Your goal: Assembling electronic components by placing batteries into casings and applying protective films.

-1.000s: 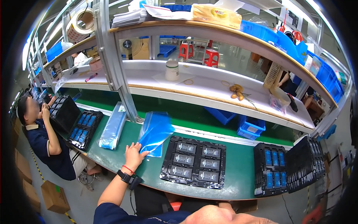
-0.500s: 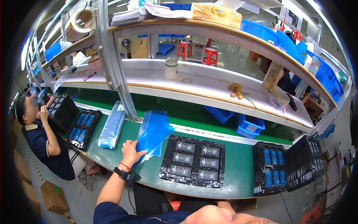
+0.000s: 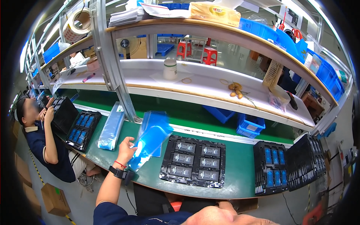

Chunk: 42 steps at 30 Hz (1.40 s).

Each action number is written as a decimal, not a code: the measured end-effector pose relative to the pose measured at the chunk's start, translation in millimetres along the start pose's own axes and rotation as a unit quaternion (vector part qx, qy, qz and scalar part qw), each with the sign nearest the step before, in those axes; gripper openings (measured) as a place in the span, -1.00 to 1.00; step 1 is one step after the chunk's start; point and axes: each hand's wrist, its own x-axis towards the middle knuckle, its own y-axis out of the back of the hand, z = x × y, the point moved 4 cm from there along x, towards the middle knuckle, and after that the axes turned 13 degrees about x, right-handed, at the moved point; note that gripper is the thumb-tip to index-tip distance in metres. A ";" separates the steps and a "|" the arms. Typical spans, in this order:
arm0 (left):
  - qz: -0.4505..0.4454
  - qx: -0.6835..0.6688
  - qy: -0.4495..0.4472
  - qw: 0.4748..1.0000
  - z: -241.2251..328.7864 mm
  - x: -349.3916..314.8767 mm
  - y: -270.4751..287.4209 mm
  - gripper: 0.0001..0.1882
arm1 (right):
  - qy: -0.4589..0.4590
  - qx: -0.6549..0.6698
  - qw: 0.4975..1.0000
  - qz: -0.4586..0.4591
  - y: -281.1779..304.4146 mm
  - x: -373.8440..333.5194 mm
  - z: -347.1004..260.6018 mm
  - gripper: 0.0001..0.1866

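Note:
My left hand [image 3: 126, 150] reaches over the green bench from the lower left, thumb and fingers closed on the edge of a clear blue plastic film sheet [image 3: 144, 144]. The sheet slants up to the right over a pile of blue film [image 3: 159, 119]. Right of the film lies a black plastic tray [image 3: 194, 162] with several dark rectangular battery packs [image 3: 183, 158] in its pockets. My right hand does not show.
Clear plastic bags [image 3: 111, 127] lie left of the film. A stack of black trays [image 3: 307, 161] and a tray with blue-covered packs [image 3: 275, 168] stand at right. Shelf posts [image 3: 122, 93] rise behind. A co-worker [image 3: 47, 140] sits at far left beside trays.
My left hand has shifted slightly left, its fingers lifting, and the blue film sheet's lower end has moved left with it. The battery tray stays in place.

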 end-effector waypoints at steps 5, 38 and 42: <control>-0.010 -0.004 -0.003 1.000 5.2 -0.1 7.2 -0.68 | 0.010 -0.001 1.000 0.003 1.1 -2.4 1.0 -0.57; -0.061 -0.489 -0.225 0.841 213.6 -44.3 -38.2 -0.84 | 0.419 0.351 0.824 0.148 197.4 -35.0 -243.5 -0.39; -0.064 -0.513 -0.201 0.832 198.5 -47.2 -60.7 -0.83 | 0.451 0.449 0.769 0.057 182.6 22.8 -234.2 -0.55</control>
